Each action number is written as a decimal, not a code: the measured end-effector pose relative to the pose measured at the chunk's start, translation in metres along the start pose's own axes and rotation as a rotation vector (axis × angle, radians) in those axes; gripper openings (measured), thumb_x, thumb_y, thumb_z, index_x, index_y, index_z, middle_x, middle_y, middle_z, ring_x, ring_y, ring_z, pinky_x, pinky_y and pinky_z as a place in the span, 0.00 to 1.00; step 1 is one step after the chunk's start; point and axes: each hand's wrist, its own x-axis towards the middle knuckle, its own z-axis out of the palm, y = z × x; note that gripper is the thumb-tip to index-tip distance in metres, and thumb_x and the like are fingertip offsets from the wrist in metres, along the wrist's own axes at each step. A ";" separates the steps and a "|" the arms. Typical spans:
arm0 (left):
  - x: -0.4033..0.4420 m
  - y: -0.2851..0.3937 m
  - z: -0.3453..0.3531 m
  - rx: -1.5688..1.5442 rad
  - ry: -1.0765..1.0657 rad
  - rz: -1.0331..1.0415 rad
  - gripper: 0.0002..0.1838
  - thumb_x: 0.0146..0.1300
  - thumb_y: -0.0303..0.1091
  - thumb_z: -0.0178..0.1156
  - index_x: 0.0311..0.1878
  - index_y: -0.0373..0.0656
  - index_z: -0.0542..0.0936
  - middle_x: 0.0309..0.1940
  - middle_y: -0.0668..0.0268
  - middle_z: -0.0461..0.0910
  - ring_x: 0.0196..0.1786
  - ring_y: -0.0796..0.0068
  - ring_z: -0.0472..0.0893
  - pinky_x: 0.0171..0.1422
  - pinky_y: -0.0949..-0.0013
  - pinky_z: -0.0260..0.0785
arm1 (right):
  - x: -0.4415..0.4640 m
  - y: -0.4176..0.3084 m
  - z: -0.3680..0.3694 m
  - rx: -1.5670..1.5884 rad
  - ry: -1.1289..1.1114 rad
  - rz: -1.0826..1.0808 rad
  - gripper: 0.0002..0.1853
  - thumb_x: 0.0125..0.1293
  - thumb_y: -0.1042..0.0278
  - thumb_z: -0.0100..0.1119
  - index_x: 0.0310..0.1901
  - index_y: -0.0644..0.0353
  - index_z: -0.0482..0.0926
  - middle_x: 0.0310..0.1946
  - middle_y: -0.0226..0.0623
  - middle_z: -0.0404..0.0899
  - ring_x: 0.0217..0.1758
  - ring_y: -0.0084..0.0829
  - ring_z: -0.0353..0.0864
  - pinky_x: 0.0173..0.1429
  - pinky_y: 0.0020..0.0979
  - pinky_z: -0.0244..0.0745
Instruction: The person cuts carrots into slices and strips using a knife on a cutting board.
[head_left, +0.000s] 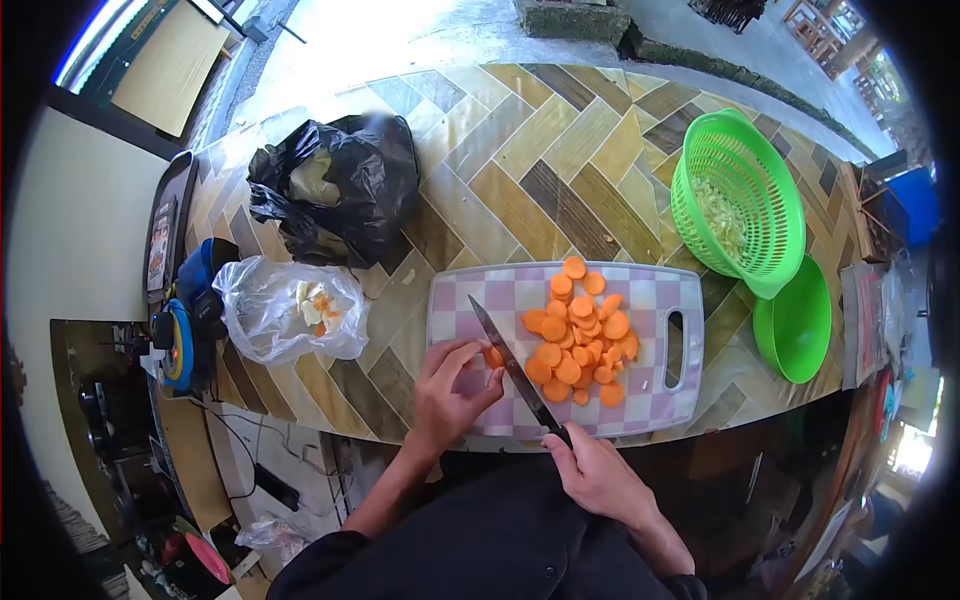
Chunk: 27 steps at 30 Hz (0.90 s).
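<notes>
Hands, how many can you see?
2. The left hand is over the cutting board, holding a carrot piece. The right hand is by the board's near edge, gripping the knife. No others show.

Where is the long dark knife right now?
In the head view, the knife is near centre, gripped in the right hand, its blade slanting over the lilac checkered cutting board between the left hand and round orange carrot slices.
</notes>
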 end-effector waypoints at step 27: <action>0.002 -0.002 -0.001 -0.084 0.014 -0.061 0.17 0.58 0.25 0.78 0.51 0.33 0.89 0.44 0.55 0.90 0.43 0.65 0.91 0.49 0.68 0.83 | 0.014 0.009 0.028 -0.234 0.165 -0.136 0.18 0.84 0.57 0.51 0.48 0.68 0.68 0.22 0.64 0.81 0.30 0.70 0.82 0.36 0.63 0.76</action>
